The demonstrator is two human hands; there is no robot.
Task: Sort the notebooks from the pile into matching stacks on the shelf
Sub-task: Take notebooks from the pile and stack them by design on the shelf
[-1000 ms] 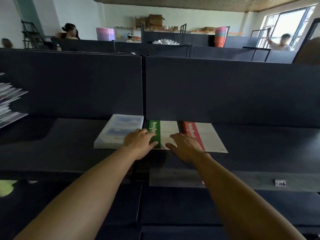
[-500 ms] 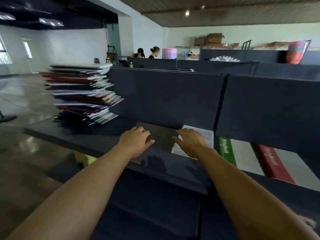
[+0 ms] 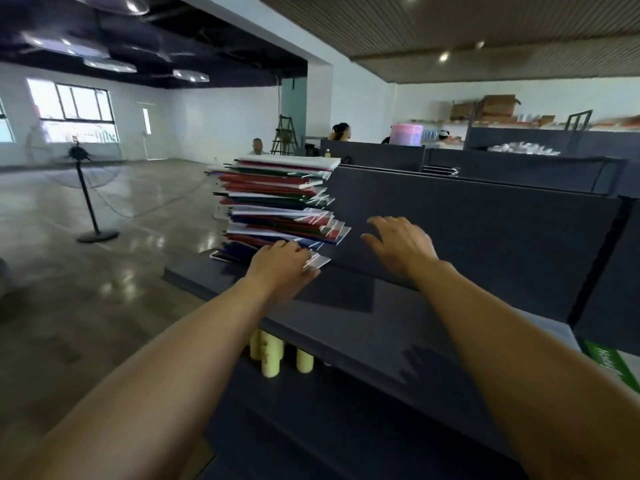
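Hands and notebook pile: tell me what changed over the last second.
Both hands left the sorted green and red stacks and swung left to the pile. The left hand now touches the pile's bottom notebooks; whether it grips one is unclear. The right hand hovers open beside the pile. The green stack stayed on the shelf.

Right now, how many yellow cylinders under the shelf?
3 visible. All stand close together below the shelf edge, under the left hand: one leftmost, one in front, one to the right. The shelf may hide more.
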